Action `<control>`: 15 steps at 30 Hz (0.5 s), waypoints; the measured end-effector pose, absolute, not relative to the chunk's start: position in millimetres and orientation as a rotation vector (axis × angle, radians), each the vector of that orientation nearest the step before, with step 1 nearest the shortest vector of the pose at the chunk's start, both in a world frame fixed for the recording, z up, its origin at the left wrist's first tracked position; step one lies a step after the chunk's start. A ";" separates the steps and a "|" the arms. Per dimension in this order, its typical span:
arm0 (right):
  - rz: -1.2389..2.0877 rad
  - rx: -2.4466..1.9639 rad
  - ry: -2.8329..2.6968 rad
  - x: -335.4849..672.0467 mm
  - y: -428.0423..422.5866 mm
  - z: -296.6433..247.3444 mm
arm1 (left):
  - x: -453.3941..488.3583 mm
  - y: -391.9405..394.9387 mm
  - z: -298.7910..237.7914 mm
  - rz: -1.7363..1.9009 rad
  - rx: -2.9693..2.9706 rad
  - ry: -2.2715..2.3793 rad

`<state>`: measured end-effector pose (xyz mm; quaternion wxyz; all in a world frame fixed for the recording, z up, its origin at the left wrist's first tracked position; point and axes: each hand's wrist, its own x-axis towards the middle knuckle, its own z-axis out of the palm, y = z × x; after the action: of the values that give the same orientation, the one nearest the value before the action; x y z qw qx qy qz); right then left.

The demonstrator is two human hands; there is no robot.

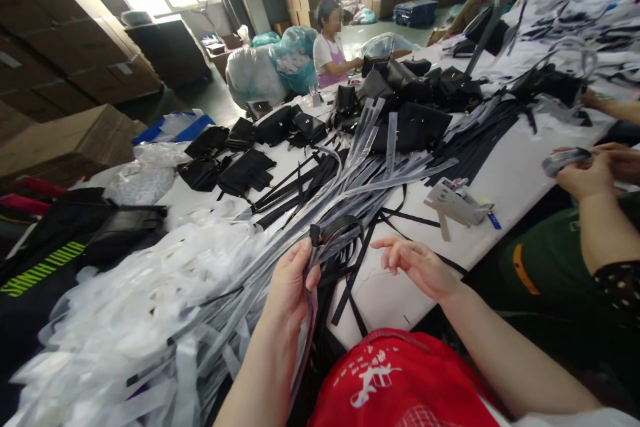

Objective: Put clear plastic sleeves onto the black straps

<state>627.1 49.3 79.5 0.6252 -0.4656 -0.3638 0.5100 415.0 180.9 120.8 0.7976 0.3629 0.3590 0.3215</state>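
My left hand [291,283] is closed around a black strap [337,230] partly inside a long clear plastic sleeve; the strap's looped end rises just above my thumb. To its right my right hand [417,265] hovers over the white table [505,180], fingers spread and empty, close to the loose strap ends. Many more clear sleeves [370,173] and black straps [300,190] fan out across the table ahead of my hands.
A heap of empty clear bags [140,307] lies at the left. Black bags [415,123] are piled mid-table. A co-worker's hands [595,173] at the right hold a wrapped strap. Another person [330,47] works at the far end. Cardboard boxes [65,140] stand at the left.
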 end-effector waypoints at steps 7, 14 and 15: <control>1.053 -1.599 -0.584 721.3 29.4 -13.9 | 431.5 201.8 121.6 0.640 0.779 0.901; 0.448 -2.164 -0.361 864.5 50.0 -38.5 | 440.8 229.6 103.8 0.570 0.646 1.079; 0.378 -2.235 -0.337 882.6 55.3 -37.0 | 441.1 233.3 99.4 0.557 0.644 1.097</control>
<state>882.6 55.3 -37.0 0.4122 -0.8885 -0.1341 0.1503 441.1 233.3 99.4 0.7684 0.2965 0.5056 0.2567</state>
